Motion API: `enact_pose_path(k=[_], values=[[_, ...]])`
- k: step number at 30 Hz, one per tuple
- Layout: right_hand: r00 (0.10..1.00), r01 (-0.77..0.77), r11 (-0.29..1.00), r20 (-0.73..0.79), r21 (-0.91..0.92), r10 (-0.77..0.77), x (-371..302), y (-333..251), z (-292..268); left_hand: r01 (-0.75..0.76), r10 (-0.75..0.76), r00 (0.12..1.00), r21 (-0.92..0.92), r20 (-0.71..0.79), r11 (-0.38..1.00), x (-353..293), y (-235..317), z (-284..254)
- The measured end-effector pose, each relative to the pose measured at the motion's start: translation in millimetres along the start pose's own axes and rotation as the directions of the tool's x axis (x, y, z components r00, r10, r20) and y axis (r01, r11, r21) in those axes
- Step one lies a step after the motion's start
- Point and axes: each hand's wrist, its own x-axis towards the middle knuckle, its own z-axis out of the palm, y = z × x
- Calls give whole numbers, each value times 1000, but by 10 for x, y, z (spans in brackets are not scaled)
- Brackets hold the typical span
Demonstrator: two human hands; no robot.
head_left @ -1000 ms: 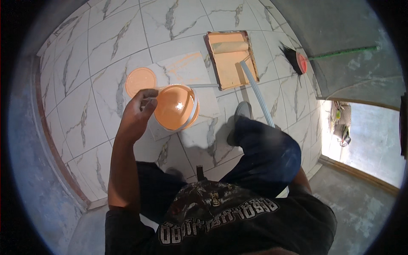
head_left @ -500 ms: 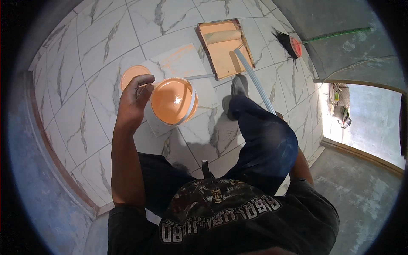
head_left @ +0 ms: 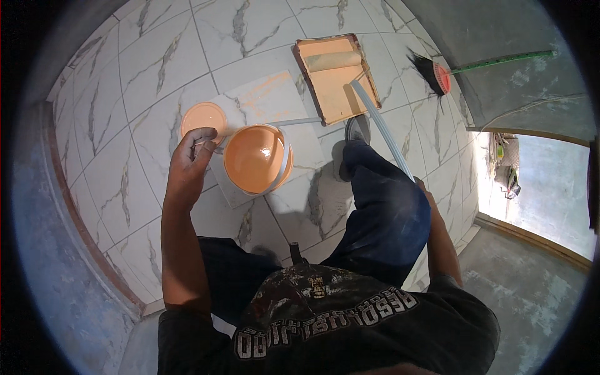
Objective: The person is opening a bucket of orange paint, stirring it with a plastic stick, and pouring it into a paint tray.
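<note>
A bucket [head_left: 253, 164] of peach-orange paint stands on the tiled floor in front of me, its pale handle resting against the right side. Just left of its rim is my left hand [head_left: 192, 153], fingers loosely curled, thumb apart, nothing visible in the grip. Beyond that hand lies a round peach-coated lid [head_left: 203, 119]. My right hand [head_left: 421, 184], mostly hidden behind my right knee, is closed on the grey pole [head_left: 386, 130] of a paint roller. The pole slopes to a paint tray [head_left: 337, 99], where the peach-coated roller sleeve [head_left: 334, 60] lies.
Under the bucket is a white, paint-smeared sheet [head_left: 265, 97]. A thin grey strip [head_left: 303, 120] lies between bucket and tray. At the right, a black-bristled broom [head_left: 434, 75] with a green handle lies by the wall. A doorway [head_left: 531, 187] opens at right; my shoe [head_left: 358, 128] is beside the tray.
My left hand has drawn slightly down and left, a little away from the bucket's rim. The whole view has shifted slightly; the right hand keeps its hold on the pole.
</note>
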Motion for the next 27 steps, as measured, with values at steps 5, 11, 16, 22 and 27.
enact_pose_path(k=[5, 11, 16, 22, 27], values=[[993, 111, 988, 15, 110, -114, -48, 486, 54, 33, -33, 999, -15, 18, 999, 74, -19, 18], [994, 78, 996, 76, 52, -82, -290, 949, 143, 53, -53, 998, -14, 21, 998, 125, -17, 61], [989, -73, 986, 136, 149, 52, -200, 636, 119, 59, -59, 996, -5, 61, 998, 166, -65, 87], [996, -64, 996, 72, 54, 60, -83, 162, 3, 46, -45, 997, -14, 66, 999, 178, -44, 152], [976, -195, 980, 93, -38, 198, 46, 139, 80, 88, -87, 995, -23, 39, 996, 183, 2, 207]])
